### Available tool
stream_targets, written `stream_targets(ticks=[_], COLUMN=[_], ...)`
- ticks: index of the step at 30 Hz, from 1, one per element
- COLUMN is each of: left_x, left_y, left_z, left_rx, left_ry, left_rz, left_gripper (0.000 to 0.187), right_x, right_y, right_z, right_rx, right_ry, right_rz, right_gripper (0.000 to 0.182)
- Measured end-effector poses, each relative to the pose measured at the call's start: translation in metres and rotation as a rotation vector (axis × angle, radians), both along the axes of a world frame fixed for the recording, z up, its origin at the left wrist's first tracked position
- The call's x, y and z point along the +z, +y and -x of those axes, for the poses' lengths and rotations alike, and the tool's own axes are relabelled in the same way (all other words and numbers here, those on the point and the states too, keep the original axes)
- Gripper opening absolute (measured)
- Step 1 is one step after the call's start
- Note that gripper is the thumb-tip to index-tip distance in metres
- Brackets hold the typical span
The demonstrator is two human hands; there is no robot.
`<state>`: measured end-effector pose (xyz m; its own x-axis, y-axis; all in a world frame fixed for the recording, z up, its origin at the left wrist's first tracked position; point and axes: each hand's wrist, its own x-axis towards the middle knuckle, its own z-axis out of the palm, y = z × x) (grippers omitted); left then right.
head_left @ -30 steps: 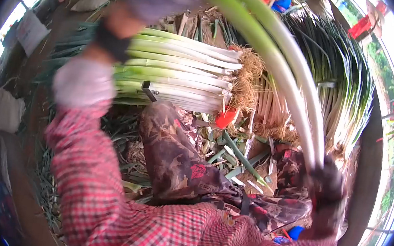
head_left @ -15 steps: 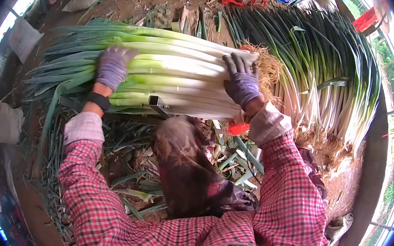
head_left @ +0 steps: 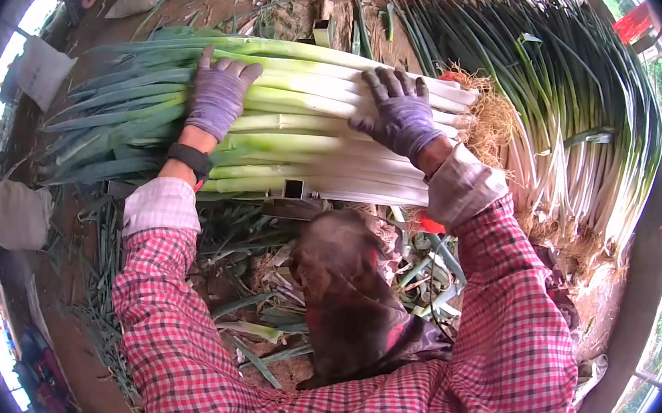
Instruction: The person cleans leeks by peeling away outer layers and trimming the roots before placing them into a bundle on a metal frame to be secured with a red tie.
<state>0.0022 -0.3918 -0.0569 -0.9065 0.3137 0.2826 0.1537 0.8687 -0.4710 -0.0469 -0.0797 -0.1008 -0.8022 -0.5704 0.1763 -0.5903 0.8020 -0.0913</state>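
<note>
Nearest, at six o'clock, the red checked sleeves (head_left: 494,345) reach up either side of a knee (head_left: 346,297) in patterned cloth, with leaf scraps (head_left: 254,319) on the dirt around it. Past the knee a leek bundle (head_left: 314,136) lies crosswise, roots at three o'clock and green tops at nine; the left hand (head_left: 217,98) lies flat on it at about eleven o'clock and the right hand (head_left: 401,117) at about one, both gloved, fingers spread, pressing down rather than gripping, well apart from each other. Farther off at two o'clock stands a bigger leek heap (head_left: 573,127).
</note>
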Motion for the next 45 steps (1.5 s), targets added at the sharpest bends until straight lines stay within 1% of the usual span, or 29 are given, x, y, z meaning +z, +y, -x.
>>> stream_targets(ticks=[5, 7, 8, 10, 11, 12, 13, 14, 17, 21, 22, 24, 26, 27, 28, 29, 30, 31, 32, 33, 34, 36, 37, 38, 41, 42, 43, 44, 45], left_x=[0.013, 0.013, 0.030, 0.027, 0.009, -0.009, -0.013, -0.020, -0.024, 0.000, 0.010, 0.026, 0.041, 0.048, 0.055, 0.060, 0.062, 0.060, 0.058, 0.062, 0.067, 0.067, 0.056, 0.042, -0.004, -0.015, -0.022, -0.026, -0.029], left_y=[0.007, -0.008, 0.005, -0.019, -0.044, -0.067, -0.073, -0.077, -0.083, -0.060, -0.051, -0.026, 0.001, 0.017, 0.042, 0.071, 0.105, 0.146, 0.193, 0.255, 0.320, 0.399, 0.416, 0.430, 0.447, 0.446, 0.443, 0.438, 0.434], left_z=[-0.008, -0.015, -0.029, -0.034, -0.030, -0.026, -0.021, -0.021, -0.010, 0.000, 0.001, 0.009, 0.011, 0.012, 0.015, 0.017, 0.015, 0.010, 0.001, -0.017, -0.044, -0.080, -0.077, -0.071, -0.065, -0.064, -0.061, -0.058, -0.055], left_rx=[-0.024, -0.161, -0.163, -0.202, -0.182, -0.165, -0.164, -0.210, -0.253, -0.095, -0.033, 0.093, 0.165, 0.199, 0.261, 0.236, 0.216, 0.036, -0.148, -0.172, -0.195, -0.329, -0.545, -0.762, -0.793, -0.798, -0.799, -0.689, -0.643], left_ry=[-0.052, -0.132, -0.155, -0.196, -0.199, -0.262, -0.318, -0.293, -0.279, -0.370, -0.381, -0.397, -0.408, -0.411, -0.463, -0.449, -0.438, -0.413, -0.380, -0.444, -0.511, -0.839, -0.974, -1.093, -1.313, -1.348, -1.381, -1.502, -1.501], left_rz=[-0.016, -0.286, -0.432, -0.642, -0.791, -0.941, -0.857, -0.814, -0.700, -0.553, -0.422, -0.166, 0.007, 0.092, 0.037, 0.003, -0.034, -0.287, -0.533, -0.695, -0.865, -0.977, -0.844, -0.694, -0.857, -0.873, -0.893, -0.776, -0.802], left_gripper=[0.048, 0.068, 0.075, 0.056, 0.033, 0.020, 0.015, 0.013, 0.006, 0.002, 0.003, 0.007, 0.011, 0.014, 0.025, 0.030, 0.035, 0.036, 0.038, 0.038, 0.038, 0.035, 0.035, 0.035, 0.033, 0.033, 0.032, 0.038, 0.038], right_x=[-0.003, -0.002, 0.002, -0.013, -0.025, -0.011, -0.033, -0.026, -0.021, -0.013, -0.028, 0.006, 0.045, 0.031, 0.012, -0.009, -0.042, -0.101, -0.138, -0.150, -0.176, -0.204, -0.214, -0.209, -0.251, -0.275, -0.280, -0.285, -0.289], right_y=[-0.003, -0.007, -0.008, -0.002, -0.005, 0.001, -0.007, -0.007, -0.014, -0.014, -0.027, 0.015, 0.097, 0.130, 0.169, 0.209, 0.237, 0.261, 0.288, 0.307, 0.319, 0.322, 0.320, 0.320, 0.304, 0.300, 0.298, 0.294, 0.289], right_z=[0.007, 0.000, -0.002, 0.002, 0.004, 0.006, 0.011, 0.009, 0.007, 0.008, 0.008, -0.039, -0.088, -0.111, -0.133, -0.153, -0.160, -0.162, -0.170, -0.172, -0.174, -0.159, -0.147, -0.129, -0.077, -0.058, -0.047, -0.039, -0.030], right_rx=[0.010, 0.062, 0.060, 0.045, 0.012, 0.070, 0.039, 0.015, -0.027, -0.050, -0.076, 0.038, 0.258, 0.303, 0.269, 0.152, -0.027, -0.260, -0.470, -0.586, -0.598, -0.607, -0.604, -0.663, -0.789, -0.813, -0.864, -0.910, -0.957], right_ry=[0.041, 0.015, 0.005, 0.055, 0.091, -0.030, 0.076, 0.033, -0.020, -0.136, -0.011, 0.183, 0.161, 0.159, 0.017, -0.054, -0.267, -0.308, -0.458, -0.558, -0.513, -0.421, -0.373, -0.559, -0.602, -0.598, -0.629, -0.661, -0.690], right_rz=[-0.010, 0.068, 0.098, 0.219, 0.261, 0.230, 0.270, 0.187, 0.191, 0.147, 0.150, 0.464, 0.700, 0.994, 0.972, 0.985, 0.862, 0.779, 0.650, 0.564, 0.614, 0.717, 0.769, 0.666, 0.671, 0.561, 0.518, 0.473, 0.431], right_gripper=[0.084, 0.081, 0.080, 0.077, 0.078, 0.079, 0.081, 0.083, 0.084, 0.082, 0.080, 0.066, 0.053, 0.044, 0.040, 0.038, 0.036, 0.033, 0.030, 0.027, 0.027, 0.028, 0.028, 0.032, 0.043, 0.055, 0.058, 0.061, 0.065])
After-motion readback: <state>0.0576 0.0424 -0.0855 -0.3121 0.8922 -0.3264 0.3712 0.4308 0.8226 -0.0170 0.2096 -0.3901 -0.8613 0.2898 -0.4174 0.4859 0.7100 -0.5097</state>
